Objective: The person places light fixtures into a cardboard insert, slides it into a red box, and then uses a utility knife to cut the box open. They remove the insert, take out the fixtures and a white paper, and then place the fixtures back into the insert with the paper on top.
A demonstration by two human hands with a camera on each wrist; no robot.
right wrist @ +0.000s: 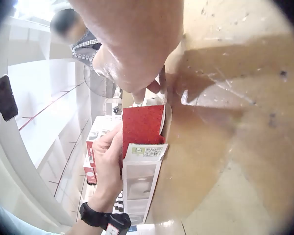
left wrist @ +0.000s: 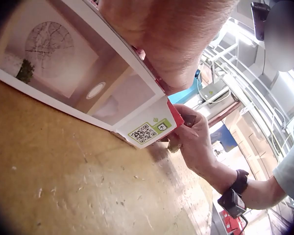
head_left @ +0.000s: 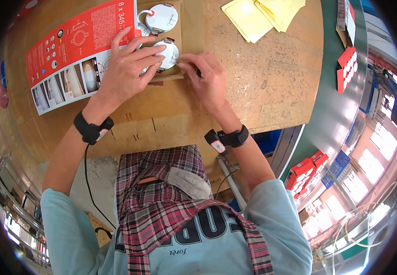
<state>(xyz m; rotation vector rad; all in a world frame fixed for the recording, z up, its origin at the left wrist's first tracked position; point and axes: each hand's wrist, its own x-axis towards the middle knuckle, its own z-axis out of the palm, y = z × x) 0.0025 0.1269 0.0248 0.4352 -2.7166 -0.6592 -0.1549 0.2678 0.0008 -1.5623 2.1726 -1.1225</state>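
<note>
An open cardboard box with a red and white printed flap lies at the table's top left, holding white round lamps. My left hand lies across the flap's edge, its spread fingers resting on the nearer lamp. At the box's right edge my right hand has curled fingers, thumb and forefinger pinching the rim beside that lamp. A small dark thing shows by its palm; I cannot tell what it is. In the right wrist view a red end flap stands below the right hand.
Yellow sheets lie at the table's far side. On the green surface to the right are a red and white package and several red boxes nearer me. The table's front edge runs just before my body.
</note>
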